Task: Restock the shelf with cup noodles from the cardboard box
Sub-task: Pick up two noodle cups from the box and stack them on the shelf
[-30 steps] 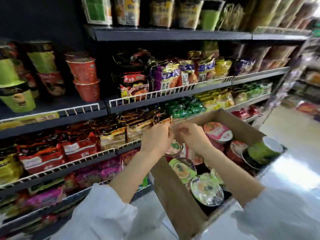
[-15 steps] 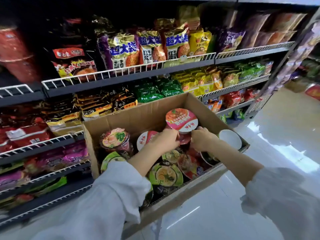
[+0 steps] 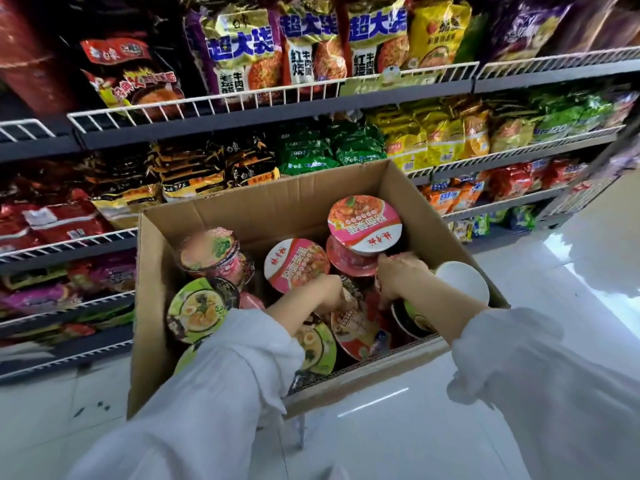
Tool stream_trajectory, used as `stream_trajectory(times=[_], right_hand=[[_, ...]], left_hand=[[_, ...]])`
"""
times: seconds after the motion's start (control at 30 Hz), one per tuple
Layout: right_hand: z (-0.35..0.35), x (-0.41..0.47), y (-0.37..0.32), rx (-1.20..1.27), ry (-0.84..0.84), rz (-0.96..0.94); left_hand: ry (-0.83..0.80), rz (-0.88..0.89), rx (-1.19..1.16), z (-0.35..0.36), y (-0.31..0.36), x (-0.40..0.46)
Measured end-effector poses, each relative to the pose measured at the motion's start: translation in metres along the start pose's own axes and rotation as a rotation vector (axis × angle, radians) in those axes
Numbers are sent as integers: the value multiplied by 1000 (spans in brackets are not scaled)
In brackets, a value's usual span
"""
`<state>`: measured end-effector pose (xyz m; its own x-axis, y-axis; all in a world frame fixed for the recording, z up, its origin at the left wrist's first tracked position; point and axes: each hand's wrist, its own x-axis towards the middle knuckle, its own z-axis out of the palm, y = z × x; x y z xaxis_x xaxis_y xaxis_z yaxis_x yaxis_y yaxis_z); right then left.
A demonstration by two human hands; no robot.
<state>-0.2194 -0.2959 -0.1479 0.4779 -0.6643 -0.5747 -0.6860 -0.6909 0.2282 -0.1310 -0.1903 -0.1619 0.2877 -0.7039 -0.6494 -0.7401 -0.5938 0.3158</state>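
Both your hands are down in the cardboard box, among the cup noodles. Left hand and right hand: fingers buried between cups, grip indeterminate. Probably selecting stock for the shelf.

both arms reach forward and down, white sleeves pushed back to bare forearms. the left hand and right hand sit near each other, fingers curled downward; what they grip is hidden.

Matt brown cardboard box; cups with glossy printed lids; shiny plastic noodle bags; white wire shelf rails; glossy floor; cloth sleeves.
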Motion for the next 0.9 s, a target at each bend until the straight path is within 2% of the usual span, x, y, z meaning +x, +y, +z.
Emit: stream_trajectory(times=[0.07,0.17,0.27,0.47,0.67,0.9], right_hand=[[1,4,-2,-17,-15,14],[-3,4,1,16,-41,33],[-14,-2,10,100,-66,-34],[-16,-12,9,250,-58,-169],[-18,-34,-24,224,98,-308],[-67,-67,-52,402,254,-356]], left_hand=[[32,-18,-36,-4,-3,1],[33,-43,-235,-13,-12,-1],[91,-72,-333,-22,-20,-11],[467,-190,-374,-50,-45,-31],[704,-199,-391,-69,-59,-57],[993,-193,-431,-90,-86,-116]])
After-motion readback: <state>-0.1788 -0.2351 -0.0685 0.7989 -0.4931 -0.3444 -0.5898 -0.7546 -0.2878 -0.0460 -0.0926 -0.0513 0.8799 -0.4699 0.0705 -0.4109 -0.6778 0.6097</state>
